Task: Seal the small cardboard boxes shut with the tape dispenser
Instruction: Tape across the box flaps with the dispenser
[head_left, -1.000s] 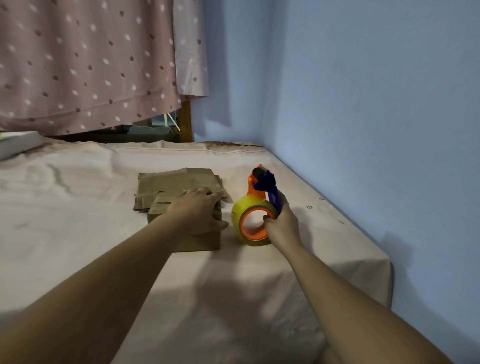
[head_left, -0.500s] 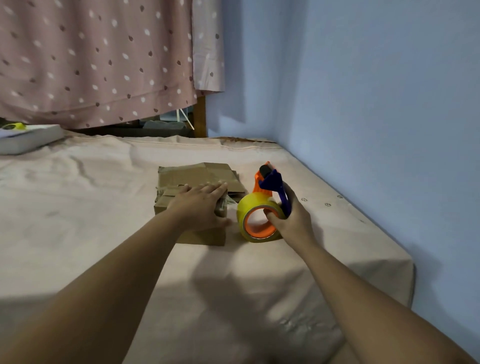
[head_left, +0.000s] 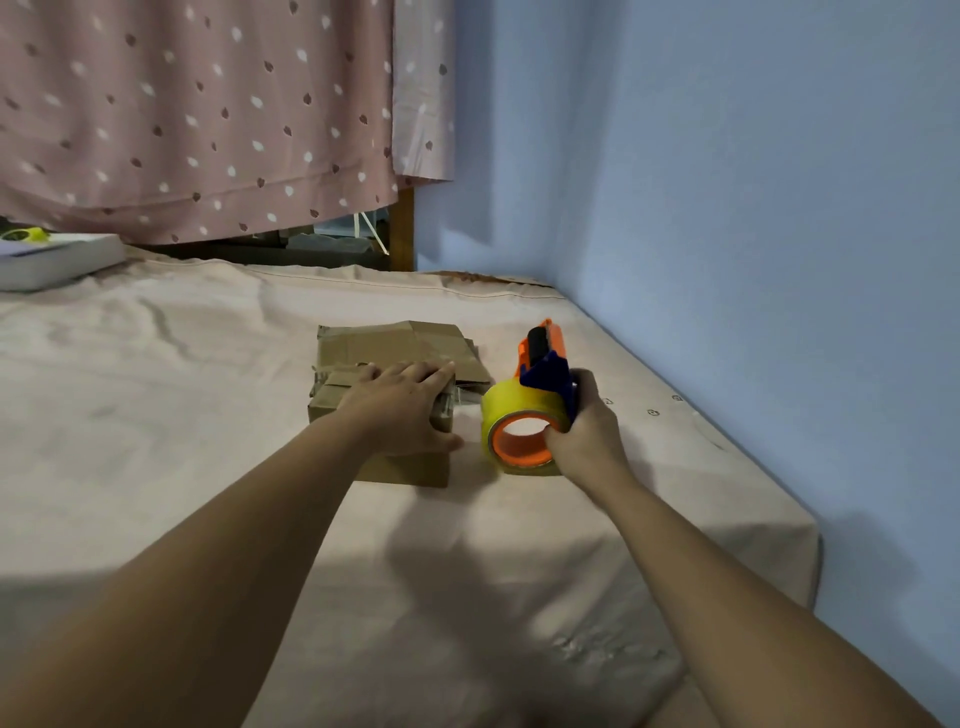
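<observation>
Pale creased sheet (head_left: 156, 415) covers the surface below a dotted pink curtain (head_left: 197, 114), with a white box (head_left: 57, 260) at the far left. My left hand (head_left: 402, 408) presses flat, fingers straight, on the small cardboard box (head_left: 410, 470) mid-sheet, with more cardboard (head_left: 389, 340) just behind it. Just to the right, my right hand (head_left: 587, 431) has its fingers curled around the tape dispenser (head_left: 506, 405), near the blue wall (head_left: 753, 208).

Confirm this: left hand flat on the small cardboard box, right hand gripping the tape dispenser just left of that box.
Wrong side. In the head view the tape dispenser sits just right of the small cardboard box. The rest holds: left hand flat on the box, right hand gripping the dispenser.
</observation>
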